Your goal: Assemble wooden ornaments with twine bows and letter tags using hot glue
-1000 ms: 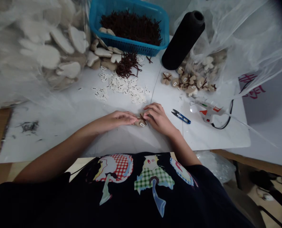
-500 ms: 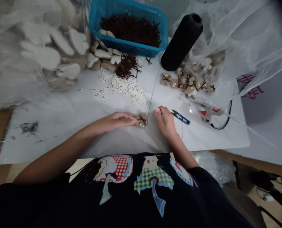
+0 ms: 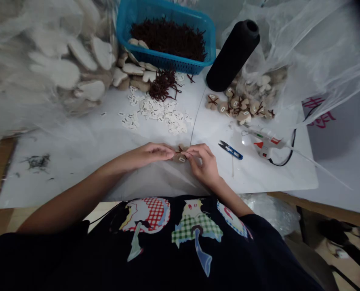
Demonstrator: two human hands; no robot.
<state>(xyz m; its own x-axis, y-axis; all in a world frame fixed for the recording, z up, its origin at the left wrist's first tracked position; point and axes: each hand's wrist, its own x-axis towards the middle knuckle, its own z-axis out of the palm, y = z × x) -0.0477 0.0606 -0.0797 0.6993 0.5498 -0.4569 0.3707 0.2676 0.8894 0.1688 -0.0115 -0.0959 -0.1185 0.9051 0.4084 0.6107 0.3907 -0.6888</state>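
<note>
Near the table's front edge, a small beige flower-shaped piece (image 3: 181, 155) with a dark brown bow and a white tag lies between my hands. My left hand (image 3: 152, 155) pinches its left edge between thumb and fingers. From the right, my right hand (image 3: 204, 162) reaches the piece, thumb and fingertips pressed together at the right end of the bow; what they pinch is too small to make out. A thin dark thread (image 3: 197, 115) runs from the black cone (image 3: 232, 55) down to my right fingertips. Blue thread snips (image 3: 231, 150) lie to the right of my right hand.
Loose white tags (image 3: 163, 113) and brown bows (image 3: 164, 85) lie beyond my hands, below a blue basket (image 3: 167, 60) of brown bows. Finished-looking beige pieces (image 3: 238, 106) and a glue gun (image 3: 266, 143) are at right. A plastic bag (image 3: 61, 68) of pale pieces stands left.
My right hand has moved left from beside the snips to the piece, and its fingertips have closed at the bow. My left hand has stayed on the piece.
</note>
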